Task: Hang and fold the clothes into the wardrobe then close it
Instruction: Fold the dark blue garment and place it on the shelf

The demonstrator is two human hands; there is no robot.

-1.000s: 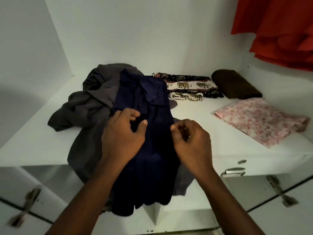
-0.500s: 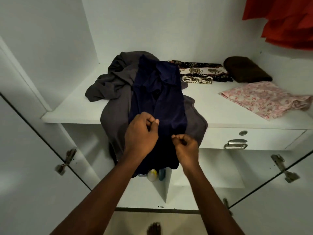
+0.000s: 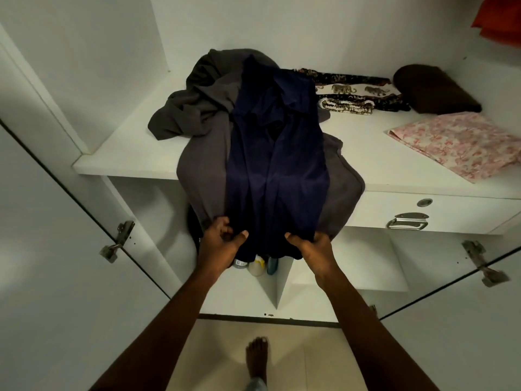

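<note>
A navy blue garment lies lengthwise over a crumpled grey garment on the white wardrobe shelf; both hang over the shelf's front edge. My left hand pinches the navy garment's lower left hem. My right hand grips its lower right hem, thumb on top. Both hands are below the shelf edge, in front of the lower compartment.
On the shelf's right lie a folded elephant-print cloth, a dark brown folded cloth and a pink floral cloth. Red clothes hang top right. A drawer with a metal handle sits below. Small bottles stand underneath. Both doors are open.
Both hands have slid down the navy garment from its middle to its bottom hem, and spread apart. The view has pulled back from the shelf and tilted down.
</note>
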